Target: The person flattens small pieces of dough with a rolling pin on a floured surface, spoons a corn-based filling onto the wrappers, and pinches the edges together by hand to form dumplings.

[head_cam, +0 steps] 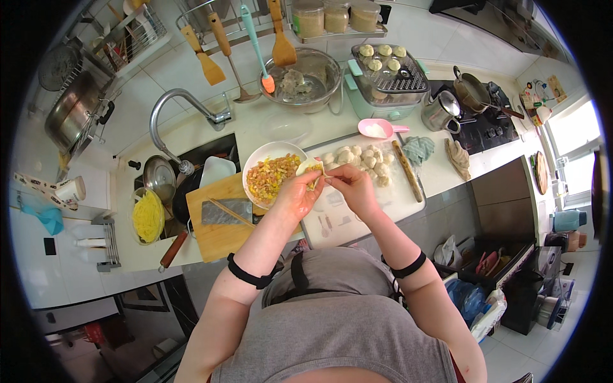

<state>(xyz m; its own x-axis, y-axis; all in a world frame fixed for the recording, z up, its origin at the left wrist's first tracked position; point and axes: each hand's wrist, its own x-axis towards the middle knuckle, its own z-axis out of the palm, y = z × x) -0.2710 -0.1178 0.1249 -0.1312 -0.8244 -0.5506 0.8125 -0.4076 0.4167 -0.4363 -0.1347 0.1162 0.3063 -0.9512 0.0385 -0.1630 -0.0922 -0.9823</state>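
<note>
My left hand [300, 194] cradles a round dough wrapper [306, 165] with chopped filling in its middle. At the wrapper's right edge, the thumb and fingers of my right hand [352, 186] pinch the dough. A white bowl [248, 165] of diced pink and yellow filling [270, 179] sits just left of my hands. Behind my right hand, several floured dough pieces [368, 160] lie in a cluster on a pale mat [390, 203]. A wooden rolling pin [407, 171] rests to their right.
A pink scoop of flour [376, 128] lies behind the dough. Several filled buns [384, 50] sit on the steamer [383, 100]. On the left are a cutting board [215, 246] with chopsticks [230, 212], a bowl of yellow shreds [147, 218] and the sink [225, 146] under a faucet [165, 103].
</note>
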